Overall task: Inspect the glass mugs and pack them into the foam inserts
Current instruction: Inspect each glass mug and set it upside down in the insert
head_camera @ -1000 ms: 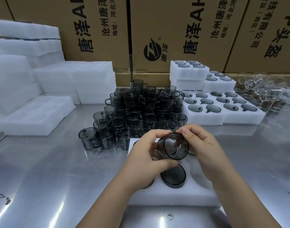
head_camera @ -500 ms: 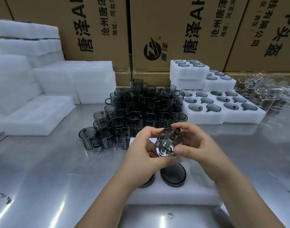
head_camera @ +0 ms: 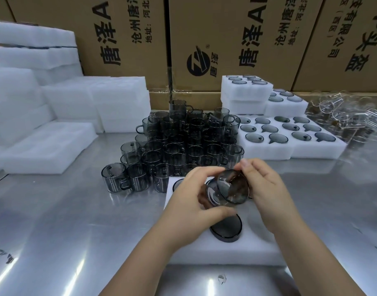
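Observation:
I hold a smoky grey glass mug (head_camera: 228, 189) tipped on its side above a white foam insert (head_camera: 204, 251). My left hand (head_camera: 196, 195) grips its base end with thumb below and fingers over the top. My right hand (head_camera: 262, 184) pinches the rim at the right. One mug (head_camera: 226, 230) sits bottom-up in a pocket of the insert below my hands. A heap of several grey mugs (head_camera: 183, 142) is stacked on the steel table behind the insert.
Filled foam inserts (head_camera: 290, 150) lie at the right, with two more stacked behind (head_camera: 243, 97). Blank foam blocks (head_camera: 48, 146) pile up at the left. Clear glassware (head_camera: 343, 116) sits far right. Cardboard cartons (head_camera: 226, 39) wall the back.
The mug has been turned between both hands, so its opening now faces right and toward me. My hands have stayed in about the same place above the insert.

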